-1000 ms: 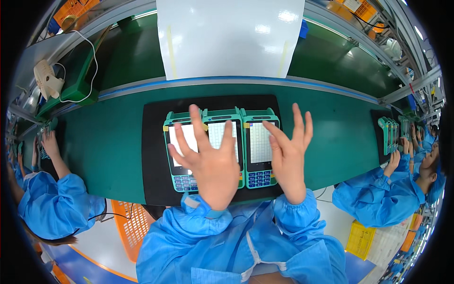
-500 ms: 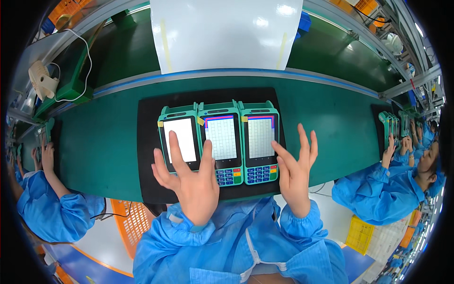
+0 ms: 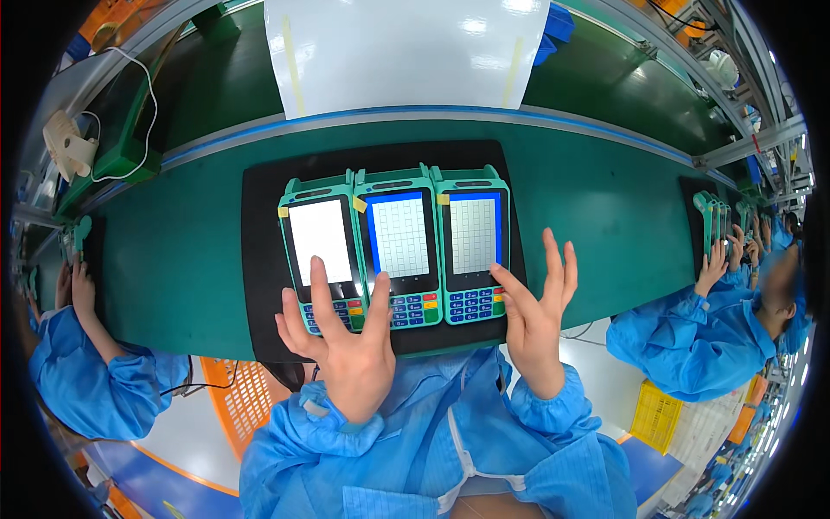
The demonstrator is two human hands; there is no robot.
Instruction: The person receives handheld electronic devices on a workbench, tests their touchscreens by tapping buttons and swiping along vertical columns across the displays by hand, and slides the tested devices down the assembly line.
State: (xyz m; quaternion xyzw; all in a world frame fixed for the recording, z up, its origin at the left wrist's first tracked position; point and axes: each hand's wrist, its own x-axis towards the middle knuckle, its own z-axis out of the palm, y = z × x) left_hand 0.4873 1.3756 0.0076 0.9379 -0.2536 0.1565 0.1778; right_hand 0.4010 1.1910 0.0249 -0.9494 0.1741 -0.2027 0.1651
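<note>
Three green-framed payment terminals stand side by side. The left terminal [image 3: 322,233] has a plain white screen. Gridded screens with blue borders show on the middle terminal [image 3: 399,233] and the right terminal [image 3: 474,232]. My left hand [image 3: 353,350] is open, fingers spread over the left terminal's lower part. One of its fingertips is at the lower left corner of the middle screen. My right hand [image 3: 538,333] is also open, a fingertip at the lower right corner of the right screen, its other fingers raised. Neither hand grips anything. Whether the fingertips touch the glass is hard to tell.
Beneath the terminals lies a black mat [image 3: 264,251] on a green table [image 3: 596,216]. A white sheet [image 3: 402,60] hangs behind. Co-workers in blue sit at left [image 3: 108,372] and right [image 3: 700,346]. An orange basket [image 3: 238,402] stands below the table at left.
The coloured borders on the middle and right screens have gone from red and blue along the top to blue, running farther down the sides. My fingertips are lower on the screens.
</note>
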